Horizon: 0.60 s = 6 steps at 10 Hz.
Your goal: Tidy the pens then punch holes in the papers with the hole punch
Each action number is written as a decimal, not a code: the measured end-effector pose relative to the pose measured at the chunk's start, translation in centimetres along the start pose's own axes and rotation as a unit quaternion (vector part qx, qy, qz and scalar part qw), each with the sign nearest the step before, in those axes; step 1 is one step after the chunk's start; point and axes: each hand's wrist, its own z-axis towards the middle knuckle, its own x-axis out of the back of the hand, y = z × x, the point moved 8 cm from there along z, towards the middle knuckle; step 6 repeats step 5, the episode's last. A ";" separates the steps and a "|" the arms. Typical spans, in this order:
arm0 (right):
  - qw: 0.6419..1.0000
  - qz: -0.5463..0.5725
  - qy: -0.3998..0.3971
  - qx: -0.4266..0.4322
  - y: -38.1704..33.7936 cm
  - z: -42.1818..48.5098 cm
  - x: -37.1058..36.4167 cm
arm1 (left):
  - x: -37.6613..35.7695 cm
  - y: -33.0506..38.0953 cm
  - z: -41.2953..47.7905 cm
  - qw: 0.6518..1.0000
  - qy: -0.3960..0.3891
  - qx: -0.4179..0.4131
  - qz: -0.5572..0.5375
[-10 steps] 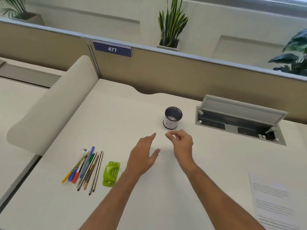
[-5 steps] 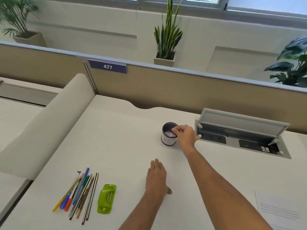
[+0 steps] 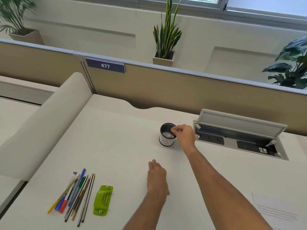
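Several pens and pencils (image 3: pixel 75 195) lie in a loose bundle at the desk's front left. A green hole punch (image 3: pixel 103 200) lies just right of them. Printed papers (image 3: pixel 275 211) lie at the front right edge. A dark round pen cup (image 3: pixel 166 137) with a white label stands mid-desk. My right hand (image 3: pixel 185 136) pinches the cup's right rim with thumb and fingers. My left hand (image 3: pixel 157 177) rests flat on the desk, fingers straight, between the cup and the punch.
An open cable box (image 3: pixel 239 138) with a raised lid is set into the desk right of the cup. A beige partition (image 3: pixel 182 90) runs along the back, and a padded divider (image 3: pixel 41 130) borders the left side.
My right hand reached forward from mid-desk to the cup and took hold of its rim. My left hand dropped flat onto the desk. The camera tilted upward.
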 end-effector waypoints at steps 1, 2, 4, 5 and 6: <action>1.000 0.000 0.002 -0.003 0.0 0.0 0.1 | -0.2 -0.2 -0.1 1.000 0.008 -0.006 -0.008; 1.000 0.013 -0.001 -0.005 0.2 0.0 -0.1 | -0.1 -0.2 -0.2 1.000 0.018 -0.010 -0.014; 0.993 0.116 0.000 0.010 0.6 -0.6 0.6 | 0.2 -0.3 0.0 0.999 0.012 0.009 -0.037; 0.979 0.197 0.036 0.039 0.7 -2.0 1.3 | 0.8 0.3 -0.3 1.000 -0.015 -0.001 0.001; 0.979 0.197 0.036 0.039 0.7 -2.0 1.3 | 0.8 0.3 -0.3 1.000 -0.015 -0.001 0.001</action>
